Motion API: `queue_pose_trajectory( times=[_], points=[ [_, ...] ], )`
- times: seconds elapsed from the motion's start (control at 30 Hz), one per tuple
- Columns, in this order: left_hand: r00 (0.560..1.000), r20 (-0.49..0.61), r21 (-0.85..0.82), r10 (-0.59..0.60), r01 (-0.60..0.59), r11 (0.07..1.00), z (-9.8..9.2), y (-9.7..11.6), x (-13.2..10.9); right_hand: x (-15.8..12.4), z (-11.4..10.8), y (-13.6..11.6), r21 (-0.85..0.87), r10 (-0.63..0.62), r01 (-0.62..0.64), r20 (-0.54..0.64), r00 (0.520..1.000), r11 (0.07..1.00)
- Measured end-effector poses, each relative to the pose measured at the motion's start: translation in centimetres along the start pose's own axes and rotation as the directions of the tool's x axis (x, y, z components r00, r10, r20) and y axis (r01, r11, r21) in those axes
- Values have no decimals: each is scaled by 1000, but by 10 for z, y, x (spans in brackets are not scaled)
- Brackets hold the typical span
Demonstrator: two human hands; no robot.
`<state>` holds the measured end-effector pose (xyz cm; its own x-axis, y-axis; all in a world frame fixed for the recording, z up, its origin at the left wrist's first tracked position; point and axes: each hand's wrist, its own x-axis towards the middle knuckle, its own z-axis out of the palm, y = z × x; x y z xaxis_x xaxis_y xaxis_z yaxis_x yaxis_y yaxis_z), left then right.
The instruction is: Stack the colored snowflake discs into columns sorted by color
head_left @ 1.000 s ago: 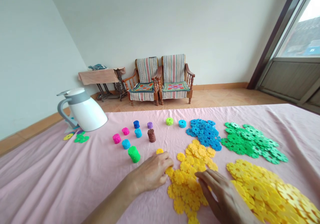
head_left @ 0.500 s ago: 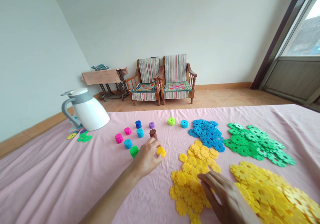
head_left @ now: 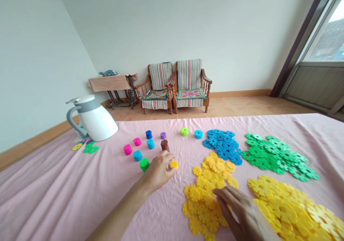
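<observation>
On the table (head_left: 67, 183), covered in a pink cloth, loose flower-shaped discs lie sorted by colour, and the work sits between the smaller yellow pile (head_left: 212, 176) and a scatter of short coloured stacks. The left hand (head_left: 158, 169) reaches forward from a bare forearm, palm down and wrist low. Its thumb and fingertips are pinched on a small yellow stack (head_left: 174, 164), which rests on the cloth just right of a green stack (head_left: 144, 164) and near a brown stack (head_left: 165, 145). The right hand (head_left: 242, 212) lies flat on the near edge of the yellow pile with its fingers spread and gripping nothing. To do this step well, I judge the left hand should keep the yellow stack upright and square on the cloth, pressing straight down so the discs sit flush. It should loosen the pinch gently so nothing tips, while the right hand slides out one disc without dragging its neighbours.
</observation>
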<state>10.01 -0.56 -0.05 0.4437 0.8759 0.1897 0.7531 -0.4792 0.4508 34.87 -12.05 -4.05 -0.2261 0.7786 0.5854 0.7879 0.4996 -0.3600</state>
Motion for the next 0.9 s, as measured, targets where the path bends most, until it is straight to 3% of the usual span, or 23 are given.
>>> queue_pose_trajectory(
  times=[0.17,0.47,0.63,0.77,0.9],
  points=[
    [998,-47,-65,36,-39,997,-1,10,1,1,-1,0,-5,-14,14,11,1000,1000],
    [955,204,-91,215,-200,976,25,45,12,1,-2,0,-9,-25,25,6,1000,1000],
    [936,291,33,197,-216,976,29,52,22,4,-4,-1,-14,-41,41,9,999,999],
    [951,246,-13,185,-187,982,28,48,21,6,-6,-2,-7,-42,42,-12,999,999],
    [979,132,-100,158,-146,984,13,34,15,4,-5,-1,10,-29,29,5,1000,1000]
  ],
)
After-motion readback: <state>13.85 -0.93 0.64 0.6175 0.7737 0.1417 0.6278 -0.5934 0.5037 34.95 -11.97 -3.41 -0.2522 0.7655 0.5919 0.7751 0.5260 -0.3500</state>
